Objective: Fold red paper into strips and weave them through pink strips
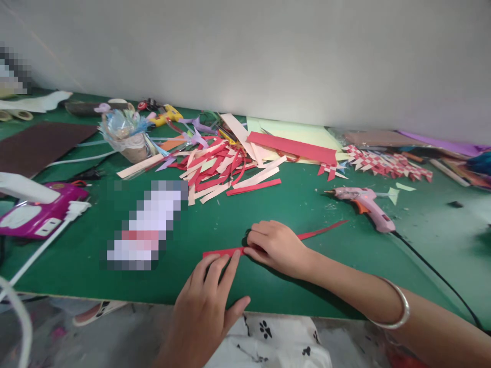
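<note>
A long red paper strip [224, 251] lies flat on the green table [291, 214] near its front edge. My left hand [209, 301] rests on the table with fingers stretched out, fingertips touching the strip's left part. My right hand [274, 245] is curled, fingers pressed down on the strip's middle; the strip's thin right end [324, 230] sticks out beyond it. What lies under the right fingers besides the strip is hidden.
A pile of red and pink paper strips [226, 171] lies mid-table. A pink glue gun [364, 204] with a black cord [433, 268] lies to the right. Woven red-pink pieces [383, 163], paper sheets [295, 138], a ribbon cup [126, 133] and a magenta device [38, 212] surround.
</note>
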A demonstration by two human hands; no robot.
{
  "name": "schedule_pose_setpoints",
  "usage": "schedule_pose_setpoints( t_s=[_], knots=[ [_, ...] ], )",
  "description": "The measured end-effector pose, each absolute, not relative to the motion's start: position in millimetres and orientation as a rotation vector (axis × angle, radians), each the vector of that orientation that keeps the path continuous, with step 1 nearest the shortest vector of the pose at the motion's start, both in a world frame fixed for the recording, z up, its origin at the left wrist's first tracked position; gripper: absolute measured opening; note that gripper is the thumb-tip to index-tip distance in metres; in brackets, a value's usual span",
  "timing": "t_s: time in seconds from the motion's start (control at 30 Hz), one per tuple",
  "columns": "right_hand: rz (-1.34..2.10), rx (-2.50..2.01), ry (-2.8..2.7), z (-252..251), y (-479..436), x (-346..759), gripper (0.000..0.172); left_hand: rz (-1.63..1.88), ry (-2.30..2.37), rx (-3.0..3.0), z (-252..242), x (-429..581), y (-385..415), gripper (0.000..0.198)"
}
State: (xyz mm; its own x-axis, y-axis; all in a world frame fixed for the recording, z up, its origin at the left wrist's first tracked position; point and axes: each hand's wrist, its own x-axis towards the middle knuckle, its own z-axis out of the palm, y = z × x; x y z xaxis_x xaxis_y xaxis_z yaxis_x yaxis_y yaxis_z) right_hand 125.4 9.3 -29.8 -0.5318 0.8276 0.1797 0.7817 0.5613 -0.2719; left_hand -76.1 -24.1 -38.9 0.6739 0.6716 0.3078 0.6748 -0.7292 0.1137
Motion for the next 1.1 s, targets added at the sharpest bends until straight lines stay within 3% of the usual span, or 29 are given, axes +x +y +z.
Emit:
schedule_pose_setpoints(
  t_s=[0.6,1.1],
  knots=[
    [0.39,-1.465,-2.353,-32,-5,181,0.02,-0.451,-1.112,-2.846,-33,-74,-25,0.055],
    [0.322,-1.522,-2.316,-35,-10,199,0.023,-0.293,-1.187,-2.793,-28,-70,-29,0.063]
  ],
)
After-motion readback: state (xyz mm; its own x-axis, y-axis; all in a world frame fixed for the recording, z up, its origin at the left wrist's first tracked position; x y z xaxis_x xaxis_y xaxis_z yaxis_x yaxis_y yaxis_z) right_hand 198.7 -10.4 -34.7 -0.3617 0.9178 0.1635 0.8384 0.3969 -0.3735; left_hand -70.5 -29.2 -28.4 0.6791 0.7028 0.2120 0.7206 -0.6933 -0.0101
